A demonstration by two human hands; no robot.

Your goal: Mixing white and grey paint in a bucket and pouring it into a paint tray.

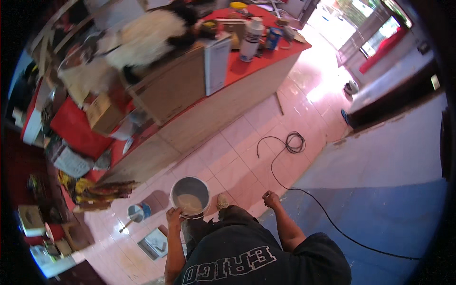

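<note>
Closest to you, pale outlined lettering runs across your dark shirt [240,254], and here's your left hand [174,217], gripping the near edge of the bucket [195,185], which sits just ahead and to that hand's right. Pale, brownish material covers its bottom; it looks like a moderate load, probably stiff-walled, hardly fragile, though a wet rim could turn slippery. One-sided hold, so it may tip; opposite sides of the rim look the surer place to grasp. Your right hand [271,199] hangs well apart from the bucket, fingers curled in; whether they pinch anything small, you can't tell from here. Left of your left hand stands a small pail [138,212] with a brush [126,225], its outside print too small to read; nearer you lies a tray [156,243]. Out beyond your right hand, a black cable [295,142] coils on the tiles. Farthest, up on the red counter [237,71], a white bottle [251,38] and a blue can [273,38] carry labels, too blurred to make out.
</note>
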